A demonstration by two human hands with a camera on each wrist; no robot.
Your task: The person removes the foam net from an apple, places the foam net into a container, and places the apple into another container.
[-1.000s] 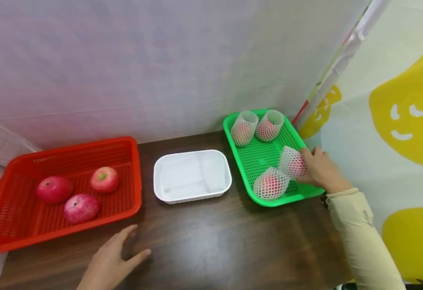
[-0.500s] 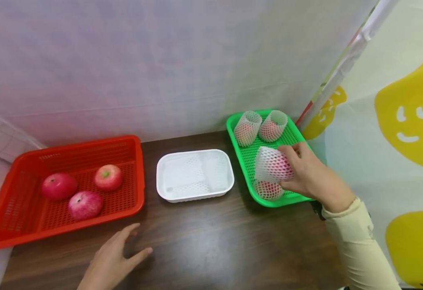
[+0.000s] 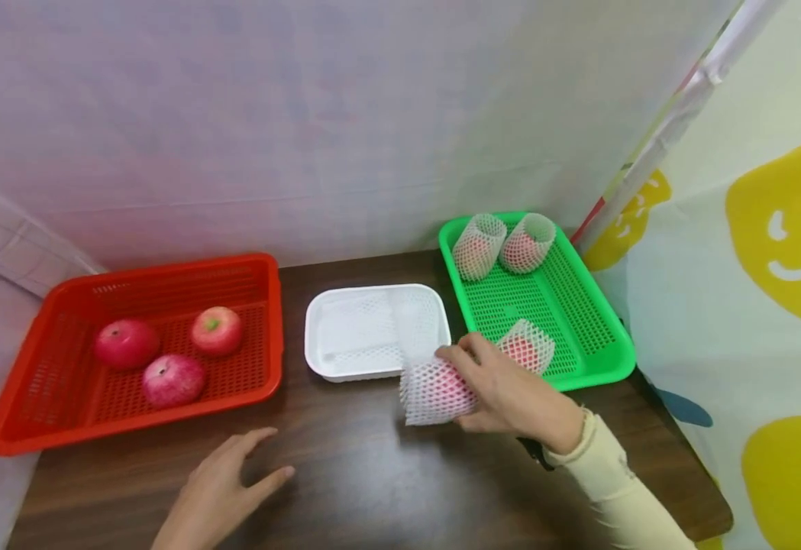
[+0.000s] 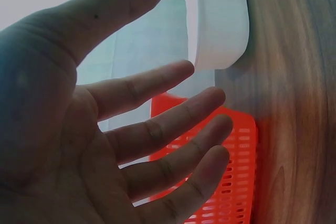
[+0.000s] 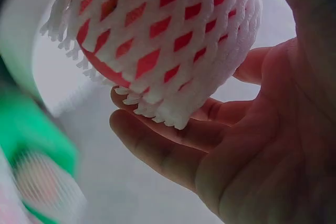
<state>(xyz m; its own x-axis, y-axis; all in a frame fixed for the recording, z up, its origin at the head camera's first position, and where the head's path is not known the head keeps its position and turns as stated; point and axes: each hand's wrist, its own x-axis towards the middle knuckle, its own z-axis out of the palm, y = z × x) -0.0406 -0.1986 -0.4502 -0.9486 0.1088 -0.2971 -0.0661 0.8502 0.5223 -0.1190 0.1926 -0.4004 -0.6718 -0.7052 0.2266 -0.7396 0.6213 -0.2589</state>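
Note:
My right hand (image 3: 510, 389) grips a red apple in a white foam net (image 3: 436, 391), above the table in front of the white tray's right end. Close up in the right wrist view, the foam net (image 5: 173, 30) wraps the red fruit and my fingers curl beneath it. My left hand (image 3: 218, 485) hovers near the table's front, fingers spread and nothing in them; the left wrist view shows its bare palm (image 4: 68, 145). The white plastic tray (image 3: 318, 336) stands mid-table with white foam netting (image 3: 366, 355) inside.
A red basket (image 3: 272, 321) at left contains three bare apples (image 3: 216, 330). At right, a green basket (image 3: 595, 321) holds three netted fruits, two upright (image 3: 479, 248) at its back and one (image 3: 527, 347) at its front. A cloth wall (image 3: 249, 137) rises behind the table.
My right hand has lifted the netted apple out of the green basket and carried it left toward the white tray. The left hand has stayed almost still.

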